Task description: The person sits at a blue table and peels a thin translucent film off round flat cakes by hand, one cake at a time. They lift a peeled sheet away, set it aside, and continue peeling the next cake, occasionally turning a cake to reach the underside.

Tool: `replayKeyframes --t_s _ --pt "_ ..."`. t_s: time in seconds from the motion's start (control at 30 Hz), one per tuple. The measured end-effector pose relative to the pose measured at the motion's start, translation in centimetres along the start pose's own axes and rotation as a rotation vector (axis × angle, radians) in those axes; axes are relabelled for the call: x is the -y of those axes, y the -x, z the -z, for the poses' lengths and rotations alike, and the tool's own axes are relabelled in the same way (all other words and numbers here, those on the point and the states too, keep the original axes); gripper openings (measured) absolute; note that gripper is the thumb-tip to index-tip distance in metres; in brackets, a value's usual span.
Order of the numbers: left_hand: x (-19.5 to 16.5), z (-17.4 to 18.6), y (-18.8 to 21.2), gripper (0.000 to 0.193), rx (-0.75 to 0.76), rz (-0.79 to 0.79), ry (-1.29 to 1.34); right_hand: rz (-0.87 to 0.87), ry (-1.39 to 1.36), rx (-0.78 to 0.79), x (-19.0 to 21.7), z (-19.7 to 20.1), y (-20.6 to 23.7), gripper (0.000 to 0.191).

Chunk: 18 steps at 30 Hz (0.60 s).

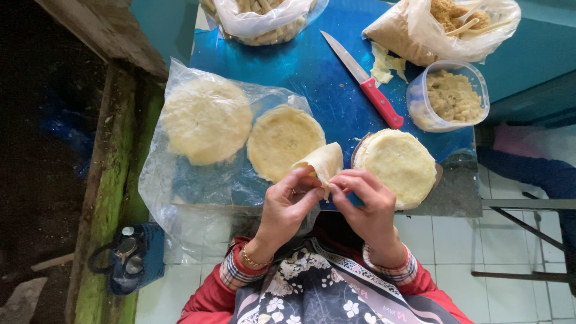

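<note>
Nearest the camera, both hands meet over the near edge of the blue table [312,66]. The left hand [287,207] and the right hand [367,207] hold one folded wrapper [321,162] between them. The left thumb and fingertips pinch its near left edge, and the right fingertips [339,183] are curled together, pressing its near right edge. The folded wrapper is a pale, thin sheet rolled into a cone shape. Its long axis runs from the fingers away and slightly to the right, with the wider rounded end pointing toward the far side of the table. It is raised just above the table edge, between two of the wrapper stacks.

Three round stacks of pale wrappers lie beyond the hands. One stack [401,165] sits just right of the hands on a dark plate. A second [282,141] and a third [207,120] rest to the left on a clear plastic sheet [162,192].

Farther off lies one red-handled knife [363,78], blade pointing away and left. Right of it stands one clear plastic tub [450,96] of crumbly filling. At the far edge are two plastic bags, one [261,21] with pale rolls and one [444,27] with brown crumbs.
</note>
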<state>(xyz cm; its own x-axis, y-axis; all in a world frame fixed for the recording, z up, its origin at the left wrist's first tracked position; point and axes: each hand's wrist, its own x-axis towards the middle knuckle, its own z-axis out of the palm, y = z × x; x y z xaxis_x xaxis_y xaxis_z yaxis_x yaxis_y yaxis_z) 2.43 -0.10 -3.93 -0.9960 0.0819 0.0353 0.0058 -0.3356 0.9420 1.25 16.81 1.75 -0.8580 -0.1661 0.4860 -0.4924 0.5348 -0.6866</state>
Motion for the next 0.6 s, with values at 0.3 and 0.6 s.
replayKeyframes --t_s 0.3,0.6 --pt "0.7 0.2 -0.1 0.045 -0.002 0.048 0.081 -0.058 -0.171 0.050 -0.8 -0.4 0.1 0.018" --pt "0.9 0.6 -0.1 0.046 0.046 0.074 0.171 -0.019 -0.125 -0.027 0.2 -0.2 -0.2 0.019"
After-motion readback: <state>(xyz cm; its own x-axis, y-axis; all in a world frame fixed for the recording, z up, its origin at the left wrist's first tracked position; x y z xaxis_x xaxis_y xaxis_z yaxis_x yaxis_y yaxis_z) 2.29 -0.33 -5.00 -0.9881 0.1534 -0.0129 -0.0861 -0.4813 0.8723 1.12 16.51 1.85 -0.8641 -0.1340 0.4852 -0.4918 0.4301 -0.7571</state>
